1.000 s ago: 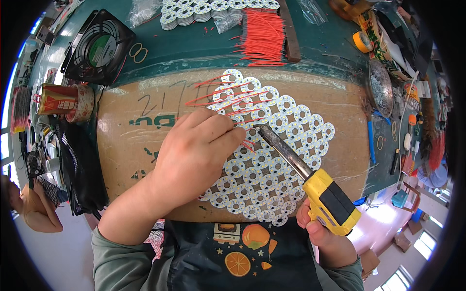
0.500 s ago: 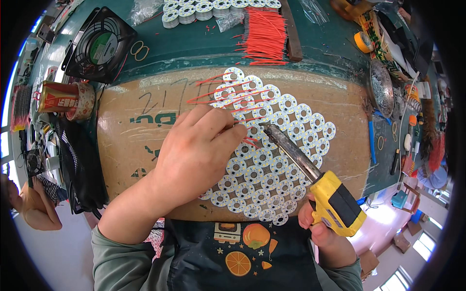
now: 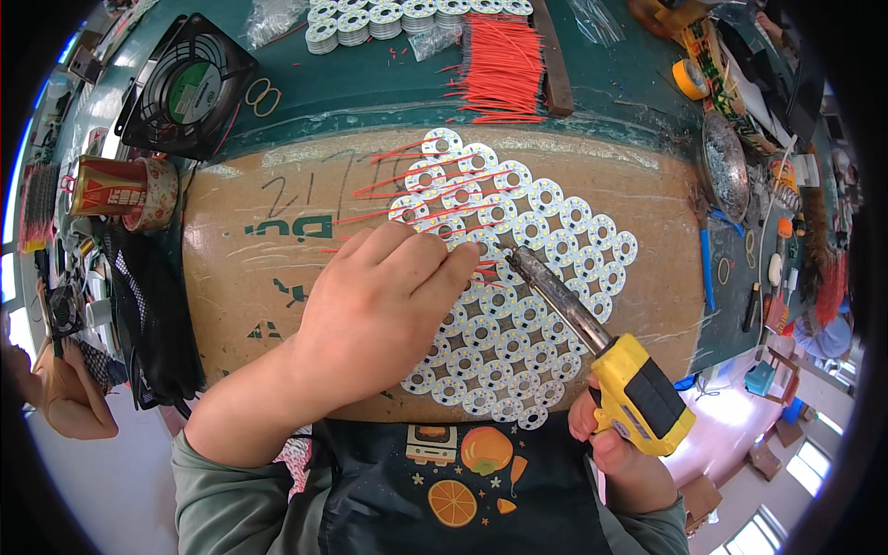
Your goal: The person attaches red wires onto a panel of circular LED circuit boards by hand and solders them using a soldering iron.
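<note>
Head view looks down on a green desk [image 3: 314,88] whose near edge is covered by a flat cardboard sheet [image 3: 245,319]. White ring-shaped boards [image 3: 561,235] lie in close diagonal rows on the cardboard, right of its middle, reaching from near its far edge to its near edge. Thin red wires [image 3: 485,269] stretch across several boards in the far left rows.

The left hand [image 3: 365,310] hangs over the left side of the rows, its grip pinched on a few red wires, whose ends poke out past the fingertips. The right hand [image 3: 610,439] has its grip clamped round the yellow and black handle of a soldering iron [image 3: 622,363] near the cardboard's near right corner. The iron slants toward the far left, and its dark tip is just beside the left fingertips; whether the tip touches a board cannot be told.

At the far edge of the desk stand stacked boards [image 3: 356,35], with a heap of red wires [image 3: 502,69] next to them and a dark bar [image 3: 557,65] along the heap's right side. Toward the far left corner sits a black fan [image 3: 188,88]; toward the far right corner, a yellow tape roll [image 3: 689,80].
</note>
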`<state>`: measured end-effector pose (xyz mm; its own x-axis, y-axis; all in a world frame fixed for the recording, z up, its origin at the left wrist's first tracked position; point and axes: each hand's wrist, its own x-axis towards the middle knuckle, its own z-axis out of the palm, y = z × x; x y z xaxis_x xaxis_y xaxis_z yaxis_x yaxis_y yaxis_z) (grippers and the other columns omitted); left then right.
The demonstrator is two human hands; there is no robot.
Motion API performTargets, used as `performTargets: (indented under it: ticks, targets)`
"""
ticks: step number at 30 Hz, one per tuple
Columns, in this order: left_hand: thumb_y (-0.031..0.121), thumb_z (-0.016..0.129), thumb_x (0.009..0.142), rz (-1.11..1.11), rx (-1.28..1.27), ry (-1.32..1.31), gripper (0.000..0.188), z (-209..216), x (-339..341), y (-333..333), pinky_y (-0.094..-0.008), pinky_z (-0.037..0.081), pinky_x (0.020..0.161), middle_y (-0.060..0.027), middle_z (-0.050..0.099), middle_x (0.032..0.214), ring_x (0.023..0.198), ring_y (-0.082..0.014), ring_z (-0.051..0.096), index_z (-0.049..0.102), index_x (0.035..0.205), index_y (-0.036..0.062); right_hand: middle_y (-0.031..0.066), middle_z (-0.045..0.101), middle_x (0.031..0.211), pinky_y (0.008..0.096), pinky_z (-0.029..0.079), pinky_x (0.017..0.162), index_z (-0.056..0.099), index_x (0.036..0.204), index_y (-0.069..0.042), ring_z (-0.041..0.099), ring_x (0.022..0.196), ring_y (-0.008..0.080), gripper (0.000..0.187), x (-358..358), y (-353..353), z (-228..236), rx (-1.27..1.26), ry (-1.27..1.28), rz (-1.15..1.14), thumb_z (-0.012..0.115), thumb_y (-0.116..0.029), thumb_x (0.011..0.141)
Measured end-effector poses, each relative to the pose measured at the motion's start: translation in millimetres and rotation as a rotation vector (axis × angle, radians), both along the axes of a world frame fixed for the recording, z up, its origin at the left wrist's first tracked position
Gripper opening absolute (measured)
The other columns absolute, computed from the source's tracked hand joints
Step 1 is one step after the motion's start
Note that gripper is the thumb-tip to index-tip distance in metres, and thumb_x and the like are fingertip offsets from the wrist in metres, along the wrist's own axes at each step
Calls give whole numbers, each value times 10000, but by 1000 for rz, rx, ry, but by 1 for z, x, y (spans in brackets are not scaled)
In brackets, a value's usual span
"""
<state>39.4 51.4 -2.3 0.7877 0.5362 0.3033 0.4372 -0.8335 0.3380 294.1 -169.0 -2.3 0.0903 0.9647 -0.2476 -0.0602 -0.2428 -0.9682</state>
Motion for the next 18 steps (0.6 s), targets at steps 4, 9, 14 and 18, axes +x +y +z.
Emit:
performTargets:
  ticks: [4,9,14,18]
  targets:
    - [101,680,792,7,-14,30,366,2,3,-1,-366,529,771,-47,584,933,885,-235,604,719,1148,28,33,631,746,308,481,571,653,944,-50,620,632,181,245,1,-3,-1,-13,-19,20,775,-259,911]
    - [89,673,788,-6,-37,18,348,0,2,-1,-374,527,782,-47,583,929,894,-237,605,714,1126,22,35,630,746,305,473,552,638,931,-54,610,609,171,260,-2,-4,-2,-28,11,-19,784,-266,899]
    - [87,677,780,-10,-33,10,344,-1,3,-2,-372,526,778,-44,583,915,890,-234,606,727,1113,21,38,628,753,305,470,549,628,922,-58,605,605,169,271,1,-7,-5,-18,-44,22,789,-274,893]
    - [84,678,783,-2,-46,11,329,0,1,-2,-369,523,767,-40,581,905,889,-229,606,742,1101,24,29,622,751,303,467,551,627,909,-64,605,607,173,280,0,-8,-6,-47,-39,18,794,-289,889]
